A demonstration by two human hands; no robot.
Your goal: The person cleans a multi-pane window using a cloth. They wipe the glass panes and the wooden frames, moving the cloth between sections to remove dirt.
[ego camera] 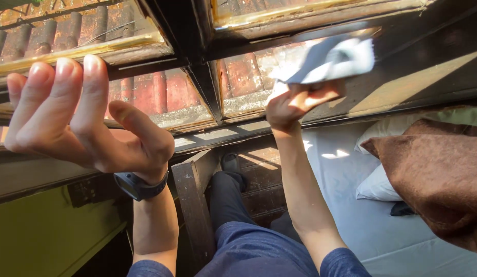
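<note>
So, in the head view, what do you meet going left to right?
left hand → dark wristwatch → wooden window post → right hand → pale cloth → white pillow → brown blanket

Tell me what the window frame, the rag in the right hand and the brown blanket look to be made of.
Window frame: apparently old dark wood, with worn edges and flaking pale paint. Rag: soft woven cloth, light grey-blue, crumpled and folded in the right hand; blurred, so the weave is unclear. Brown blanket: likely plush or fleece, with a matte, slightly mottled nap.
</note>
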